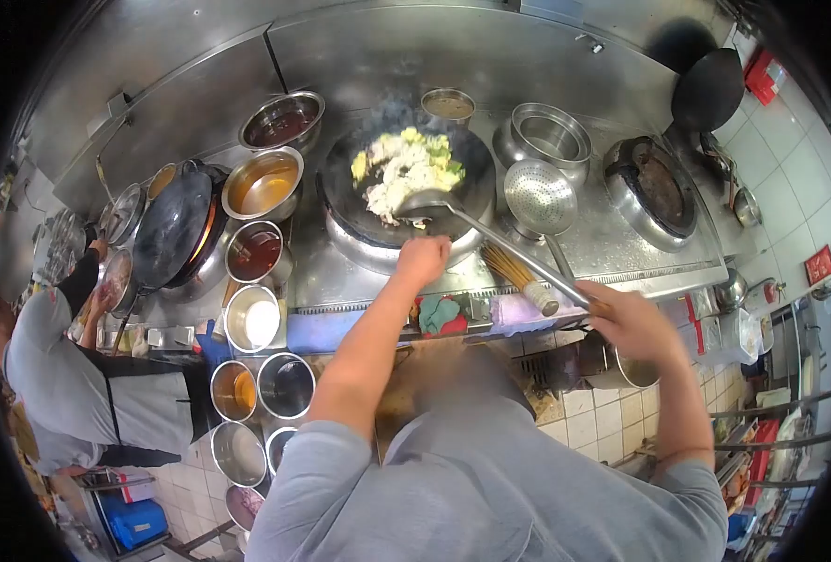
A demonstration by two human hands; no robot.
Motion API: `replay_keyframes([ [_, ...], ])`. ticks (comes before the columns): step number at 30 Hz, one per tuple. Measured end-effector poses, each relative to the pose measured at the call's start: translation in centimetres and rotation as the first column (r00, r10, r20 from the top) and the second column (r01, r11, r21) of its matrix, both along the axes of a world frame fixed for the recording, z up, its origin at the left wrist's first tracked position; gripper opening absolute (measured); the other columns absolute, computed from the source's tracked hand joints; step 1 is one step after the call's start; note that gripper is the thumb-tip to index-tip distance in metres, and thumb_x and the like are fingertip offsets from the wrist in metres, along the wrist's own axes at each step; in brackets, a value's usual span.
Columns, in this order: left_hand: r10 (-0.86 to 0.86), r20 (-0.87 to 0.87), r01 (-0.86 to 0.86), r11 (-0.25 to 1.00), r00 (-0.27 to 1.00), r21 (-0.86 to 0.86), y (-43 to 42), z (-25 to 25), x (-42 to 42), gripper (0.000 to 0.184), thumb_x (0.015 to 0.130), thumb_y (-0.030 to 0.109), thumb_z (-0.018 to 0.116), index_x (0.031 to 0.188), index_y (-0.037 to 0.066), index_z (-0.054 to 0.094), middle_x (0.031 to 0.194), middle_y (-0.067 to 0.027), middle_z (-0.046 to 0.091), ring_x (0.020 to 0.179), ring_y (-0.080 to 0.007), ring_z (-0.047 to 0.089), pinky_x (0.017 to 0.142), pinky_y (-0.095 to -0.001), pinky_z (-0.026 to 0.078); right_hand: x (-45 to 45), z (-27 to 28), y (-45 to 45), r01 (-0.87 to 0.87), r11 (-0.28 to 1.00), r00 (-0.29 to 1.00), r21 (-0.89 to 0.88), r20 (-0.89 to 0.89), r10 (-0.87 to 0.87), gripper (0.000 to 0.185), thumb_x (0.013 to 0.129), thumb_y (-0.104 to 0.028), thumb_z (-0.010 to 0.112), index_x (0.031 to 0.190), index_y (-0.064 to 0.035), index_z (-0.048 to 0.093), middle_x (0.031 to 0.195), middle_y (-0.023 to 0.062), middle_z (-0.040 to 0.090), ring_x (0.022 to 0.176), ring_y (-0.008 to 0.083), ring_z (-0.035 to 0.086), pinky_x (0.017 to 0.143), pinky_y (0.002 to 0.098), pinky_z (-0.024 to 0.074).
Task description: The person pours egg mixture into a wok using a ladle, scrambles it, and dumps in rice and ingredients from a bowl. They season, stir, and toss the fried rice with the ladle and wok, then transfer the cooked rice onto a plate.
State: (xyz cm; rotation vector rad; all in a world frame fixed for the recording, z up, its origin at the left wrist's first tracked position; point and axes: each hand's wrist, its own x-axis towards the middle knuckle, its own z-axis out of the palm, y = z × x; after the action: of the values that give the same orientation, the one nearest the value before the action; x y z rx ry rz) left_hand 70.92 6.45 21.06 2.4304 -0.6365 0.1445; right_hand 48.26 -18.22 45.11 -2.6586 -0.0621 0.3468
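A dark wok (340, 169) sits on the burner in front of me, holding steaming fried rice (411, 169) with yellow and green pieces. My left hand (423, 260) is closed at the wok's near rim; its grip is partly hidden by the fingers. My right hand (635, 323) is wrapped round the handle end of a long metal ladle (518, 253). The ladle's bowl lies in the wok, against the near right side of the food. Below the ladle's handle lies a bamboo brush (514, 273).
A perforated strainer (541, 195) rests right of the wok, before a steel pot (551, 136). Containers of sauce (254, 251) and oil (264, 183) line the left. Another burner (654, 192) is at right. A co-worker (69, 365) stands left by a second wok (176, 229).
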Motion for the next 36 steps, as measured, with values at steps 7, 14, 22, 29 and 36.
replay_keyframes([
  [7,-0.14,0.248,0.135,0.99,0.959,0.037,0.5,10.7,-6.8,0.024,0.089,0.031,0.06,0.079,0.01,0.065,0.065,-0.0102,0.063,0.06,-0.0332,0.062,0.055,-0.0425,0.05,0.9,5.2,-2.6,-0.237,0.961,0.971,-0.141,-0.074,0.229,0.054,0.079,-0.011,0.064,0.133,-0.0153,0.056,0.074,0.0085,0.064,0.068,0.0289,0.063,0.066,0.0348,0.0486],
  [14,-0.039,0.158,0.05,0.997,0.987,-0.064,-0.5,-3.4,-8.0,0.026,0.089,0.029,0.06,0.077,0.007,0.064,0.062,-0.017,0.062,0.061,-0.0382,0.062,0.058,-0.0479,0.05,9.4,-8.7,3.1,-0.126,0.985,0.972,-0.114,0.185,0.146,0.046,0.083,-0.015,0.059,0.129,-0.0137,0.057,0.087,0.0166,0.067,0.08,0.0365,0.064,0.075,0.0439,0.0503],
  [22,-0.036,0.041,0.039,0.997,0.999,-0.065,0.1,1.8,-4.5,0.03,0.089,0.035,0.059,0.078,0.01,0.07,0.068,-0.0157,0.065,0.068,-0.0379,0.064,0.065,-0.0479,0.051,3.7,-3.7,1.7,-0.106,0.993,0.982,-0.06,0.149,0.114,0.048,0.084,-0.011,0.058,0.132,-0.0095,0.054,0.09,0.0185,0.066,0.083,0.037,0.064,0.075,0.0426,0.0487],
  [29,-0.148,0.061,0.147,0.989,0.987,0.022,0.7,10.7,-6.7,0.03,0.088,0.035,0.06,0.079,0.009,0.072,0.06,-0.0144,0.062,0.062,-0.0362,0.063,0.062,-0.0451,0.051,0.1,7.1,-0.3,-0.243,0.956,0.97,-0.163,-0.063,0.236,0.045,0.081,-0.009,0.061,0.126,-0.0129,0.059,0.081,0.0148,0.067,0.075,0.0344,0.064,0.07,0.0425,0.0496],
  [36,-0.015,0.128,0.023,0.998,0.992,-0.059,-1.1,-3.3,-7.6,0.03,0.088,0.032,0.06,0.073,0.008,0.069,0.062,-0.0179,0.063,0.063,-0.0391,0.063,0.062,-0.0485,0.052,8.5,-6.7,4.5,-0.013,0.987,0.971,-0.161,0.234,0.05,0.04,0.086,-0.014,0.056,0.125,-0.0151,0.06,0.086,0.0226,0.066,0.081,0.0411,0.063,0.075,0.0491,0.0494],
])
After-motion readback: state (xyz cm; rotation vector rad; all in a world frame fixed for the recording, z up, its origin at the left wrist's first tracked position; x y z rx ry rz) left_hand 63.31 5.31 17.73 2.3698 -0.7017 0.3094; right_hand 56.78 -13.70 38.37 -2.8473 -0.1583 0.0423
